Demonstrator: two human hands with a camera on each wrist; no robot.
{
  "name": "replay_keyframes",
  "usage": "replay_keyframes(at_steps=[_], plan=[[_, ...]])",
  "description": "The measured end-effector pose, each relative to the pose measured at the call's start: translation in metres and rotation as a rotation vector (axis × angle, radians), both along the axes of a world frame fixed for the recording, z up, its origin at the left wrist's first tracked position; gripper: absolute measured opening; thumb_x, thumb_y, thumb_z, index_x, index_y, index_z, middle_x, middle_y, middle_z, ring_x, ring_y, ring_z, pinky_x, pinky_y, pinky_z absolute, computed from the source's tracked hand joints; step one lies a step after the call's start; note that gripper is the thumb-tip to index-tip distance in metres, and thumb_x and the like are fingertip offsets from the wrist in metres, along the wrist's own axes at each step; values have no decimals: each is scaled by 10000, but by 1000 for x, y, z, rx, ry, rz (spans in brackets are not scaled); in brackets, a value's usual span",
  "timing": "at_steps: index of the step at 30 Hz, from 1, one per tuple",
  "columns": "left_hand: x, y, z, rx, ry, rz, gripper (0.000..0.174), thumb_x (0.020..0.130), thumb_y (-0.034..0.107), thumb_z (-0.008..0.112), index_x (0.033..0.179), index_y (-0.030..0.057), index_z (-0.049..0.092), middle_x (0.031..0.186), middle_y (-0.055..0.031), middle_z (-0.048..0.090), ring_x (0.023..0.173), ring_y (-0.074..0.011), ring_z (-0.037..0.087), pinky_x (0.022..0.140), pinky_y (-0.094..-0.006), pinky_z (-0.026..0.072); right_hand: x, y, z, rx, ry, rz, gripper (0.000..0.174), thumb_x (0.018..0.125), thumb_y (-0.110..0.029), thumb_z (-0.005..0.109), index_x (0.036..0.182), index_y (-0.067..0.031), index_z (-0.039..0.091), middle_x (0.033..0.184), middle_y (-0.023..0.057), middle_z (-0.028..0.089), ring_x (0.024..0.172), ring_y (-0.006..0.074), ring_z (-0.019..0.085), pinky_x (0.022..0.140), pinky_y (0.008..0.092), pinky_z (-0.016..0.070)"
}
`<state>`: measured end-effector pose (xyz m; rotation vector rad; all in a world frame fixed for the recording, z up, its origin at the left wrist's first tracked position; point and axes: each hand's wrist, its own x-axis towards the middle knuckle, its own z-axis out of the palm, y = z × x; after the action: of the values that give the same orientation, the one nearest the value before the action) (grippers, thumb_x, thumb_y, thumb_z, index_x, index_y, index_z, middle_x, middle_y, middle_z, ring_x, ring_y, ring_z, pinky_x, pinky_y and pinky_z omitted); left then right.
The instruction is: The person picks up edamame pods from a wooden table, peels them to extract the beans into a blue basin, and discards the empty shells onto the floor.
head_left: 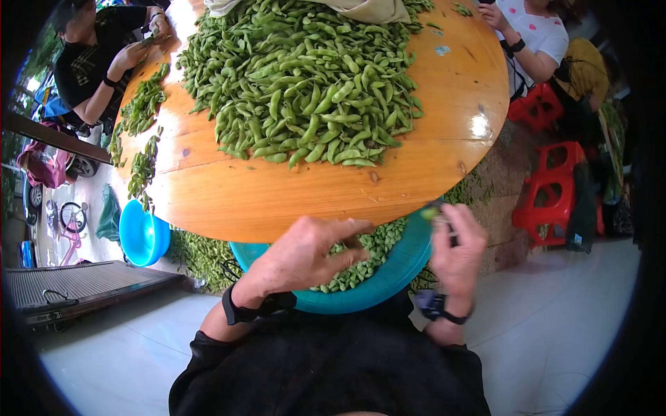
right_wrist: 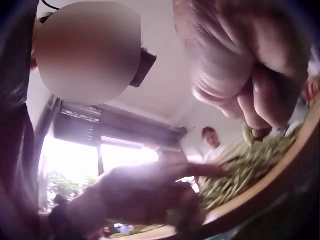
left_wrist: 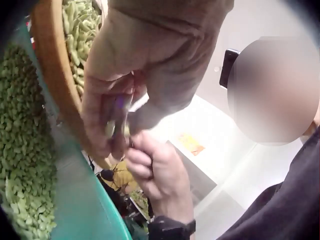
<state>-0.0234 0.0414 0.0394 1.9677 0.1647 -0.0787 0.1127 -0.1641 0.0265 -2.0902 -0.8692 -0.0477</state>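
Green soybean pods (head_left: 305, 90) lie in a big heap on the round wooden table (head_left: 277, 201). Below its near edge, in front of the person, a teal basin (head_left: 368, 299) holds many shelled green beans (head_left: 378, 243). Over the basin, the left hand (head_left: 312, 253) reaches rightward, fingers extended and thumb apart; it is blurred in the right wrist view. To the right of the basin, the right hand (head_left: 459, 246) pinches a green pod (head_left: 431, 213) at its fingertips. Something small and dark shows along those fingers. In the right wrist view the pod (right_wrist: 248, 134) hangs below the curled fingers.
Smaller rows of pods (head_left: 143, 104) lie along the table's left edge. A blue basin (head_left: 143, 234) stands on the floor at left, near scattered green husks (head_left: 201, 256). Red stools (head_left: 551, 194) stand at right. Two other people sit across the table, left and right.
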Motion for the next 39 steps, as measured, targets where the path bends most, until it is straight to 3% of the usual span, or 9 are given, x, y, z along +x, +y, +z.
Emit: replay_keyframes(at_steps=[7,16,19,21,22,24,28,34,39], plan=[[51,29,-19,584,-264,402,262,832,54,678,1090,14,665,910,-146,632,846,-338,632,778,-404,507,38,-81,-5,-387,53,-197,249,830,9,619,1077,30,640,883,231,657,740,379,642,664,392,499],[52,32,-42,715,-457,443,214,825,18,635,1039,21,640,935,-123,551,876,-325,595,738,-427,504,13,-8,-4,-48,201,-22,191,868,35,598,1051,51,649,850,157,667,681,200,649,619,296,499],[43,25,-32,476,-527,476,175,839,18,638,1014,6,627,933,-128,567,778,-295,585,678,-368,497,0,21,-10,114,358,89,220,867,32,595,1076,49,663,852,142,690,715,171,665,649,268,512],[29,28,-27,89,-230,390,119,965,96,592,1044,9,606,953,-60,636,696,-119,569,615,-251,454,-7,36,-14,211,581,136,242,897,5,593,1126,48,659,783,65,660,620,78,577,550,231,457],[25,25,-26,87,-230,391,119,965,96,592,1044,9,606,953,-60,636,696,-119,569,615,-251,454,-11,43,-13,256,752,149,254,911,-7,587,1149,48,655,762,32,642,586,45,535,513,214,427],[17,20,-26,-476,-130,403,125,1011,133,543,1065,32,591,915,-20,641,635,-49,517,578,-199,421,-16,56,-14,335,877,178,269,927,-18,579,1180,54,638,740,3,606,567,26,493,489,202,391],[11,16,-25,-700,-92,414,141,1028,156,520,1078,40,582,900,-6,643,613,-33,500,544,-177,399,-18,69,-13,434,1105,254,307,962,-41,560,1245,76,588,694,-36,536,547,10,443,460,188,338],[14,12,-29,-501,-93,446,69,984,60,571,1030,16,595,798,2,617,627,-51,507,556,-213,418,-13,73,-14,501,1258,331,312,984,-46,540,1264,90,553,669,-30,493,531,15,407,447,191,314],[17,6,-39,68,-402,459,52,898,1,649,942,7,622,769,-70,649,672,-153,642,597,-282,502,-7,72,-20,519,1356,371,270,991,-50,526,1222,81,572,655,-34,473,521,20,383,444,192,295]])
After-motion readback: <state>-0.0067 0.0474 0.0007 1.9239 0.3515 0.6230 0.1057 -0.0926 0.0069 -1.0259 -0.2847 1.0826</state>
